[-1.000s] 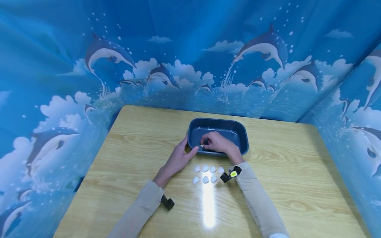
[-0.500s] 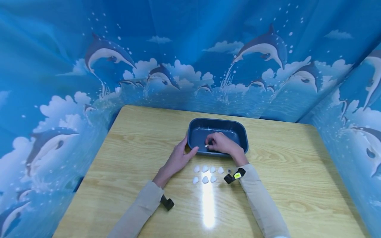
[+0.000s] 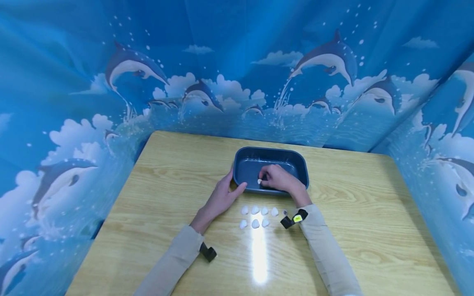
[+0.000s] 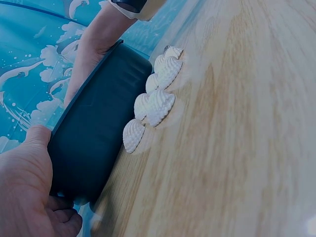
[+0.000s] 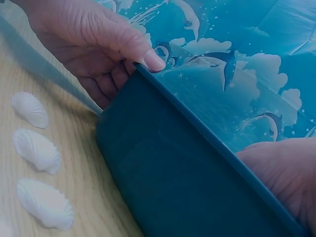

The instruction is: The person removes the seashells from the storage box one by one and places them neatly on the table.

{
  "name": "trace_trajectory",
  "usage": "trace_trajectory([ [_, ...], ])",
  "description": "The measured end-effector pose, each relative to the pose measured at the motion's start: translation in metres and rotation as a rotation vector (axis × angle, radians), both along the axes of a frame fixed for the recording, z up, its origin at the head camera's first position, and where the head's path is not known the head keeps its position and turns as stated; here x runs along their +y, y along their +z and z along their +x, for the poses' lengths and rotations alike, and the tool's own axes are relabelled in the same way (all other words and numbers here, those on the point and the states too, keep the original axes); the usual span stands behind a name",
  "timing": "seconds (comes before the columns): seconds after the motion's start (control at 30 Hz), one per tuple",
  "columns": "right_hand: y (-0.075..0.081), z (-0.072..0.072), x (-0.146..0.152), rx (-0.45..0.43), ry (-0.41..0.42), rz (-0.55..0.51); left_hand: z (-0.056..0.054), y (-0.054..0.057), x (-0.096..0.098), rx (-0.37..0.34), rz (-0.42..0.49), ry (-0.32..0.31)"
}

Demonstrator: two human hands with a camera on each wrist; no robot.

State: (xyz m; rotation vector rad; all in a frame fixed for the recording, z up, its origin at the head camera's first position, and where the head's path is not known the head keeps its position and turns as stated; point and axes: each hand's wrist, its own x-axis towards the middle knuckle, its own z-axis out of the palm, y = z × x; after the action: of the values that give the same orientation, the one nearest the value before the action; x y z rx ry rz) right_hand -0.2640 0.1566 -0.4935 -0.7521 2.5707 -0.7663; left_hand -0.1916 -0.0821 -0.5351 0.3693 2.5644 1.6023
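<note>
A dark blue rectangular plastic basin [image 3: 247, 167] stands on the wooden table. My left hand [image 3: 221, 196] grips its near left corner, thumb [image 5: 154, 59] over the rim and fingers against the outer wall. Inside the basin, my right hand [image 3: 278, 179] pinches a small white shell [image 3: 259, 181] low over the bottom. Both wrist views show the basin's outer side [image 4: 96, 133], which hides the right fingertips. Several white ribbed seashells [image 4: 160, 106] lie on the table in front of the basin, in two short rows.
A small dark piece [image 3: 285, 212] lies at the right end of the farther shell row, near the right wrist camera [image 3: 292, 219]. The wooden table [image 3: 177, 172] ends at a blue dolphin-print curtain [image 3: 229, 74] behind and at the sides.
My right hand has slid rightward inside the basin with the white shell at its fingertips. The left hand, the basin and the shells on the table stay in place.
</note>
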Motion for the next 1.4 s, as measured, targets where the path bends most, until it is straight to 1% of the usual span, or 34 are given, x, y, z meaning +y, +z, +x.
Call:
trace_trajectory([
  [0.23,-0.0004,0.0005,0.0001,-0.021,-0.009,-0.007,0.0010,0.0007,-0.0011,-0.011,-0.013,-0.001],
  [0.47,-0.0021,-0.0001,0.0003,0.018,-0.009,-0.008,0.0018,0.0016,-0.0018,0.031,0.028,-0.021],
  [0.57,-0.0033,-0.0009,-0.0003,0.013,-0.011,-0.014,0.0016,0.0010,-0.0015,0.037,0.033,-0.018],
  [0.8,-0.0029,-0.0007,-0.0035,0.025,0.011,0.008,0.0006,-0.0001,-0.0011,0.045,0.043,-0.025],
  [0.9,-0.0014,0.0003,-0.0043,0.025,0.004,0.018,0.0004,-0.0007,-0.0010,0.042,0.041,-0.024],
  [1.13,0.0019,0.0025,-0.0046,0.045,-0.040,0.086,0.0007,-0.0006,-0.0007,0.049,0.040,-0.017],
  [1.23,0.0021,0.0022,-0.0040,0.039,-0.053,0.091,0.0007,-0.0001,-0.0004,0.050,0.039,-0.016],
  [1.4,0.0012,0.0009,-0.0014,0.042,-0.043,0.076,0.0012,0.0009,-0.0009,0.042,0.034,-0.018],
])
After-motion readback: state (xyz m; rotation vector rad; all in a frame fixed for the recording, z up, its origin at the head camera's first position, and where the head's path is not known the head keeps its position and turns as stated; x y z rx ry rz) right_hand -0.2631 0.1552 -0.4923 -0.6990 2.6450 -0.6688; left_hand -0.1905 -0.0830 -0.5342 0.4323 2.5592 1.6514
